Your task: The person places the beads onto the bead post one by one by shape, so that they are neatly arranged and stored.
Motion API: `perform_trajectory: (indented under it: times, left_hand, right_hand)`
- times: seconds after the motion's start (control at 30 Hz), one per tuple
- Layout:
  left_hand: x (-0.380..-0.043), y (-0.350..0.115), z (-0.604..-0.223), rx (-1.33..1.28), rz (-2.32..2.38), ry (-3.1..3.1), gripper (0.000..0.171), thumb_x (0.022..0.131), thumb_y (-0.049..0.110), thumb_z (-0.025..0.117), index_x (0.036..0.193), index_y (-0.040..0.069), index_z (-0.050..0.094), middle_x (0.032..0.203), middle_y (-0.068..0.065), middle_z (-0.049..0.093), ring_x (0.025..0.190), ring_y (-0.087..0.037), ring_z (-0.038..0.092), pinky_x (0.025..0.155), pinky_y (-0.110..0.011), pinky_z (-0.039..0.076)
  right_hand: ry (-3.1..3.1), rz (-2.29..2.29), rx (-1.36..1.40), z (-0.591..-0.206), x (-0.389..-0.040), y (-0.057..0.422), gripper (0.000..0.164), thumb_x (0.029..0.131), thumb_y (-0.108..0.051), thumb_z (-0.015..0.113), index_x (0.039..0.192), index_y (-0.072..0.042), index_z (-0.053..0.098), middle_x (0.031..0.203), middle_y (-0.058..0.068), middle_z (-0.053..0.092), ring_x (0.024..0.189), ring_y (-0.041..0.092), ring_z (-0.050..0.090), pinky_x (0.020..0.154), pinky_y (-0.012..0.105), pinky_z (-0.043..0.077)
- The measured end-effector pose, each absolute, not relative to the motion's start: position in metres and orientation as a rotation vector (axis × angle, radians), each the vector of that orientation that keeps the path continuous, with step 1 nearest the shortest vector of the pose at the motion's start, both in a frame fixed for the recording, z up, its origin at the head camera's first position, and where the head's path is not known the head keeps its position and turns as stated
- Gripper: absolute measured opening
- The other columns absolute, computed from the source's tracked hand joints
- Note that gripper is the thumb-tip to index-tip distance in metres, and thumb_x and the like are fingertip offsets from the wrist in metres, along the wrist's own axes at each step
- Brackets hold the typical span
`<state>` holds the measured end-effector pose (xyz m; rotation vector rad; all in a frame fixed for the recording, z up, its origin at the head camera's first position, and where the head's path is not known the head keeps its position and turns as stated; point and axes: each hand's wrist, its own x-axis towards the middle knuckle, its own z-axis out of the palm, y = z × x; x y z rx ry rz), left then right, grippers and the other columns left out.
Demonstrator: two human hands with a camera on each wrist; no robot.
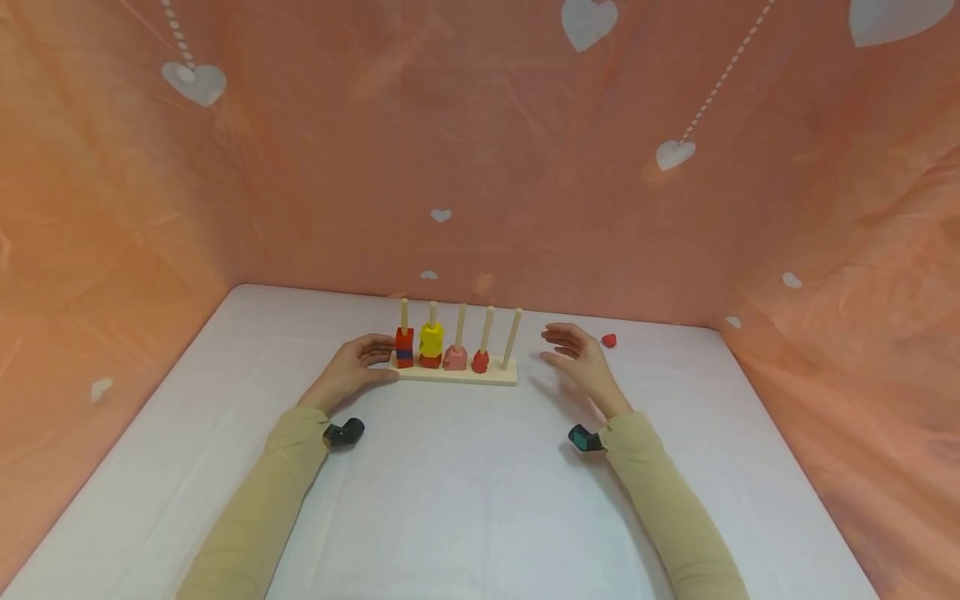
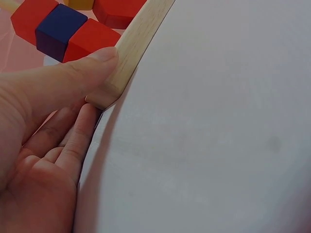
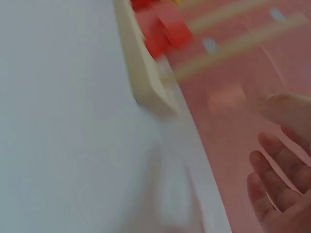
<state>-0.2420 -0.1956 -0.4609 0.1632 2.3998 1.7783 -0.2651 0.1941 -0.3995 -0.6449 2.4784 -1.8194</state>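
Note:
A wooden peg board (image 1: 457, 377) with several upright pegs stands near the back of the white table. My left hand (image 1: 352, 367) grips its left end, thumb (image 2: 99, 60) on the front edge and fingers behind. On the leftmost peg sit red and blue cubes (image 2: 60, 30). The second bears yellow pieces (image 1: 431, 340) over a red one, the third a pink piece (image 1: 455, 358), the fourth a small red piece (image 1: 481, 362). Only bare wood shows on the rightmost peg (image 1: 513, 337). Right of the board, my right hand (image 1: 581, 360) hovers with fingers loosely bent, holding nothing.
A small red piece (image 1: 609, 340) lies on the table just beyond my right hand. The white tabletop (image 1: 480, 500) runs back to an orange cloth (image 1: 487, 150) with white hearts. Dark wrist cameras (image 1: 585, 438) stick out from both sleeves.

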Motion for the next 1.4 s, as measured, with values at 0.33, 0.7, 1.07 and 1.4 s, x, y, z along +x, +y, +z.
perform_trajectory:
  times: [0.33, 0.7, 1.07, 1.4]
  left_hand:
    - [-0.244, -0.197, -0.464, 0.166, 1.791, 2.386, 0.067, 0.078, 0.014, 0.08, 0.135, 0.004, 0.047, 0.131, -0.013, 0.052, 0.121, -0.027, 0.051, 0.102, -0.036, 0.043]
    - [-0.242, -0.197, -0.461, 0.156, 1.786, 2.389, 0.067, 0.078, 0.014, 0.08, 0.135, 0.004, 0.046, 0.132, -0.014, 0.052, 0.12, -0.028, 0.052, 0.102, -0.037, 0.043]
    - [-0.243, -0.195, -0.463, 0.151, 1.788, 2.385, 0.067, 0.079, 0.014, 0.079, 0.136, 0.003, 0.045, 0.134, -0.015, 0.05, 0.122, -0.03, 0.05, 0.103, -0.038, 0.042]
    - [-0.242, -0.195, -0.461, 0.115, 1.804, 2.372, 0.068, 0.078, 0.013, 0.08, 0.136, 0.004, 0.046, 0.133, -0.014, 0.051, 0.121, -0.029, 0.05, 0.103, -0.037, 0.042]
  right_hand:
    - [2.728, -1.83, -0.365, -0.408, -0.279, 0.273, 0.047, 0.084, -0.004, 0.072, 0.126, 0.005, 0.054, 0.124, 0.025, 0.057, 0.116, 0.041, 0.05, 0.102, 0.051, 0.039]
    - [2.845, -1.571, -0.112, -0.431, -0.296, 0.306, 0.049, 0.089, -0.015, 0.069, 0.133, -0.002, 0.053, 0.133, 0.016, 0.052, 0.123, 0.036, 0.043, 0.103, 0.049, 0.039]
    - [2.841, -1.48, -0.042, -0.444, -0.311, 0.307, 0.051, 0.088, -0.011, 0.07, 0.134, 0.002, 0.051, 0.132, 0.021, 0.051, 0.125, 0.036, 0.043, 0.108, 0.048, 0.034]
    - [2.887, -1.489, -0.051, -0.449, -0.319, 0.297, 0.04, 0.087, -0.007, 0.07, 0.124, 0.003, 0.059, 0.122, 0.02, 0.059, 0.117, 0.035, 0.048, 0.105, 0.047, 0.038]
